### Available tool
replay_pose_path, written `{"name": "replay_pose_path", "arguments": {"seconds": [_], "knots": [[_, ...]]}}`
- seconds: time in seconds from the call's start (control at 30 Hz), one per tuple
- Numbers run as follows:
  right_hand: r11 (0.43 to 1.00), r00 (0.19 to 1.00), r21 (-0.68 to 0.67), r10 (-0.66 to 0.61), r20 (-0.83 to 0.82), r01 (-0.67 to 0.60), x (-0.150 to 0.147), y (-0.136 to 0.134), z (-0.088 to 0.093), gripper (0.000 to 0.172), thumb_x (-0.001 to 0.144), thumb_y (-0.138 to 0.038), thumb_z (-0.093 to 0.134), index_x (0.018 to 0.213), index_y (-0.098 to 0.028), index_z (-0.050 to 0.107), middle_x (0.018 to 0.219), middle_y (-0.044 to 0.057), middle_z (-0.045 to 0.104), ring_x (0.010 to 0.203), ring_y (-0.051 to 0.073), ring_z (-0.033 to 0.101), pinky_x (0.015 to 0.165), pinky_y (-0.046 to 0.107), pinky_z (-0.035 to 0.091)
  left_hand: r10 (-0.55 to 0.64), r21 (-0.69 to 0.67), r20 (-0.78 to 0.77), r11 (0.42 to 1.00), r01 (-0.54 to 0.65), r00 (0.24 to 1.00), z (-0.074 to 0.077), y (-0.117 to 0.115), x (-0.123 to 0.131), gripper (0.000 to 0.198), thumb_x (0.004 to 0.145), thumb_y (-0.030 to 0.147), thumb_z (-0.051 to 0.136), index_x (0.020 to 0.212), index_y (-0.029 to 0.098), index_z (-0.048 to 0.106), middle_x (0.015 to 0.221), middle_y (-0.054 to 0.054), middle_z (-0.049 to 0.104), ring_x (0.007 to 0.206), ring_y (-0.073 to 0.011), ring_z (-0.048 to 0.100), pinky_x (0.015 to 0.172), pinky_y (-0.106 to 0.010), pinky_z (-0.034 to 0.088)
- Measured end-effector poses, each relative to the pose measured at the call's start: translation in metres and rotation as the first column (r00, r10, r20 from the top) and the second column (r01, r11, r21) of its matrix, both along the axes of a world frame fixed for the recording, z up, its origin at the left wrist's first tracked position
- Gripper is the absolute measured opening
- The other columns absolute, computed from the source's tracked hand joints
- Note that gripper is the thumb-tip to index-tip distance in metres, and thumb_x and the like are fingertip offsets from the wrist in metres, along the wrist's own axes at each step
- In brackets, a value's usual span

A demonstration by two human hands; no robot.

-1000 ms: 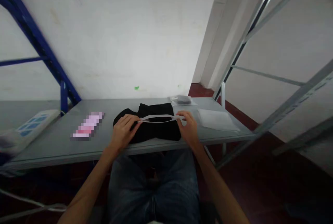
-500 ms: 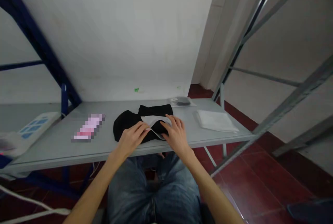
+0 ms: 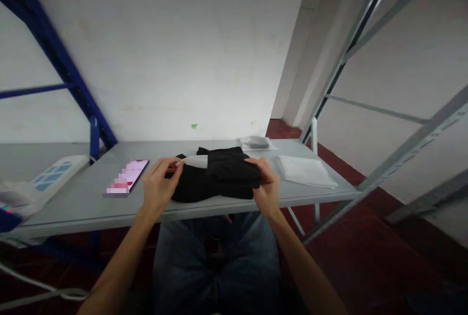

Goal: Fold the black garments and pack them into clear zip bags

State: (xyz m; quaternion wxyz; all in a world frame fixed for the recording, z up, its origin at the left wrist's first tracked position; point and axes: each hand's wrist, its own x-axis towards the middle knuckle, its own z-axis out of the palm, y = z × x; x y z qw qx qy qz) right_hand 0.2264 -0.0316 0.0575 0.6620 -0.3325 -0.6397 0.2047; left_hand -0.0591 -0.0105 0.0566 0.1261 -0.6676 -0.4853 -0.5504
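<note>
Black cloth (image 3: pixel 193 183) lies folded on the shelf in front of me. My right hand (image 3: pixel 266 181) grips the right end of a folded black cloth bundle (image 3: pixel 234 171), thumb on top and fingers underneath, raised a little over the rest. Between the layers a white flat piece (image 3: pixel 197 161) shows; I cannot tell whether it is paper or lining. At its left end, my left hand (image 3: pixel 161 181) is closed in a pinch on the white edge. The cloth's exact kind does not show.
A phone (image 3: pixel 137 171), partly blurred out, lies left on the grey shelf (image 3: pixel 84 198). Farther left is a white power strip (image 3: pixel 54 178). At right are a white folded plastic bag (image 3: pixel 305 171) and a clear packet with something dark (image 3: pixel 256 143). Metal posts stand both sides.
My hands have moved apart, the left to the left and the right to the right. A black folded part now covers much of the white piece, lifted by my right hand.
</note>
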Motion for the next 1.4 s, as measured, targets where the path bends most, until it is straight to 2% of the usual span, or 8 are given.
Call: {"name": "replay_pose_path", "arguments": {"seconds": [0.2,0.37,0.57,0.67,0.83,0.93,1.03,1.4], "knots": [[0.952,0.963,-0.24,0.133,-0.235,-0.19,0.008,0.019,-0.012,0.044,0.078,-0.037,0.074,0.121,-0.027,0.071,0.126,0.006,0.069,0.1,0.024,0.067,0.072,0.032,0.062,0.184,-0.135,0.352,0.98,-0.145,0.918,0.007,0.005,-0.017,0.024,0.085,0.039,0.074,0.1,0.021,0.068,0.083,0.0,0.071,0.075,-0.0167,0.071,0.064,-0.028,0.06],[0.935,0.984,-0.305,0.164,-0.075,-0.179,0.002,0.041,-0.034,0.045,0.076,-0.023,0.059,0.119,-0.024,0.071,0.129,0.007,0.07,0.111,0.024,0.069,0.093,0.039,0.06,0.16,-0.139,0.57,0.986,-0.097,0.806,0.01,0.008,-0.027,0.04,0.074,0.04,0.082,0.097,0.022,0.056,0.081,0.002,0.067,0.071,-0.0168,0.072,0.058,-0.029,0.063],[0.936,0.964,-0.316,0.213,0.16,-0.155,-0.005,0.077,-0.059,0.055,0.069,-0.011,0.042,0.111,-0.022,0.076,0.12,0.006,0.072,0.115,0.018,0.068,0.107,0.039,0.053,0.067,-0.113,0.589,0.994,0.0,0.806,0.006,0.003,-0.008,0.032,0.081,0.045,0.079,0.09,0.02,0.062,0.084,0.0,0.07,0.077,-0.0175,0.074,0.065,-0.029,0.064],[0.962,0.921,-0.27,0.069,0.384,0.04,0.001,0.073,-0.059,0.055,0.071,-0.005,0.042,0.109,-0.023,0.077,0.125,0.007,0.07,0.12,0.019,0.066,0.111,0.041,0.051,-0.011,-0.089,0.534,0.994,0.069,0.845,-0.004,0.0,0.012,0.024,0.086,0.041,0.077,0.091,0.02,0.067,0.09,-0.002,0.074,0.075,-0.0149,0.074,0.067,-0.027,0.063],[0.936,0.812,-0.117,-0.222,0.539,0.333,-0.008,0.019,-0.036,0.038,0.093,-0.016,0.048,0.122,-0.022,0.071,0.122,0.011,0.071,0.112,0.026,0.068,0.1,0.043,0.055,-0.203,-0.126,0.24,0.963,0.238,0.949,-0.035,-0.001,0.042,0.016,0.096,0.034,0.065,0.093,0.021,0.073,0.092,-0.002,0.077,0.082,-0.0158,0.074,0.071,-0.027,0.063],[0.954,0.822,-0.152,-0.136,0.554,0.26,-0.027,-0.008,-0.021,0.037,0.1,-0.025,0.052,0.135,-0.027,0.064,0.104,0.005,0.076,0.088,0.022,0.073,0.08,0.034,0.057,-0.319,-0.148,0.055,0.935,0.324,0.946,-0.052,-0.002,0.055,0.015,0.099,0.031,0.062,0.096,0.022,0.073,0.093,-0.002,0.078,0.082,-0.0166,0.075,0.073,-0.029,0.063],[0.949,0.794,-0.211,-0.063,0.605,0.236,-0.041,-0.013,-0.021,0.037,0.1,-0.026,0.057,0.137,-0.029,0.065,0.096,0.002,0.079,0.081,0.021,0.074,0.077,0.031,0.057,-0.358,-0.142,-0.032,0.926,0.35,0.933,-0.059,-0.004,0.061,0.015,0.101,0.029,0.06,0.101,0.021,0.072,0.097,-0.005,0.078,0.085,-0.0181,0.075,0.077,-0.032,0.063],[0.963,0.842,-0.262,0.09,0.532,0.063,-0.066,-0.018,-0.053,0.066,0.094,-0.024,0.06,0.158,-0.017,0.044,0.129,0.015,0.07,0.116,0.028,0.068,0.1,0.043,0.057,-0.182,-0.002,-0.351,0.981,0.194,0.919,-0.046,-0.008,0.053,0.017,0.103,0.022,0.055,0.109,0.022,0.071,0.1,-0.008,0.07,0.093,-0.0202,0.065,0.076,-0.031,0.059]]}}
